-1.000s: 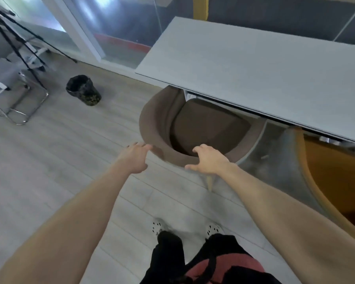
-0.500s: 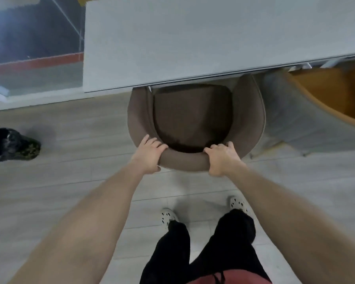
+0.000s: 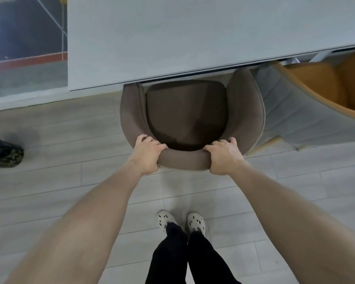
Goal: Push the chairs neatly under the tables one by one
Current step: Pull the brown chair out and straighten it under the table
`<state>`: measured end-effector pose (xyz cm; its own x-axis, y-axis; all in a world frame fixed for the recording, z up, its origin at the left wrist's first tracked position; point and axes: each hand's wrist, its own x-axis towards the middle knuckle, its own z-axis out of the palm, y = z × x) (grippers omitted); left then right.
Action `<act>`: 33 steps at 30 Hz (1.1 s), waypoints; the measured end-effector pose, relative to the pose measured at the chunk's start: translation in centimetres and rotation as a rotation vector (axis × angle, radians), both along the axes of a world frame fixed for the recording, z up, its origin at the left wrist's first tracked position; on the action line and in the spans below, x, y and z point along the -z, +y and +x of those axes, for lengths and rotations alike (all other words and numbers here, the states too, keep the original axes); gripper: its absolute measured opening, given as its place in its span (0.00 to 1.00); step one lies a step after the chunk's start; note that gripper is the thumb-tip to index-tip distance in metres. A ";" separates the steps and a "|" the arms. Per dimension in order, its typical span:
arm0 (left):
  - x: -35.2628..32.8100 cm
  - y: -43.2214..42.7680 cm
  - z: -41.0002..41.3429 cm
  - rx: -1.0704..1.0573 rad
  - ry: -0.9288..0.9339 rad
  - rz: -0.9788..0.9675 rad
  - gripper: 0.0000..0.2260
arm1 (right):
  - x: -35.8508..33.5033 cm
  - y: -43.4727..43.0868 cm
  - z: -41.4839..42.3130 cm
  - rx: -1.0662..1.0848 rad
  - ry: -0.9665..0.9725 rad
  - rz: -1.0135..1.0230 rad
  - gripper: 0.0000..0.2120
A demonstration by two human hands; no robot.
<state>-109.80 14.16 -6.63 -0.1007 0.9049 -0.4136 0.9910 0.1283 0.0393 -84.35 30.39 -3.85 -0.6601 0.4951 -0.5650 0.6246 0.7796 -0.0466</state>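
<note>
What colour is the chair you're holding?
The chair is brown; the head view shows it best.

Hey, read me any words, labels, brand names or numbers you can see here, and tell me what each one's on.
There is no readable text anywhere in this view.
The white table has a blank top.
The brown chair, gripped by the left hand and the right hand, is plain fabric with no tag showing.
The orange chair has no marking.
The white clogs show no legible logo.
The dark bin is mottled, with no letters.

The table (image 3: 193, 37) partly hides the brown chair (image 3: 184, 111) and the orange chair (image 3: 320, 83).
</note>
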 end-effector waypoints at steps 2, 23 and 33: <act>0.0 0.4 -0.1 -0.010 0.007 -0.016 0.27 | -0.1 0.1 0.0 0.006 0.024 0.004 0.24; -0.4 -9.5 5.8 -0.083 0.008 -0.075 0.26 | -0.1 -7.3 4.0 -0.052 -0.041 -0.053 0.22; -1.0 -13.2 6.8 -0.085 0.004 -0.098 0.27 | 1.4 -9.4 7.9 -0.138 0.054 0.065 0.27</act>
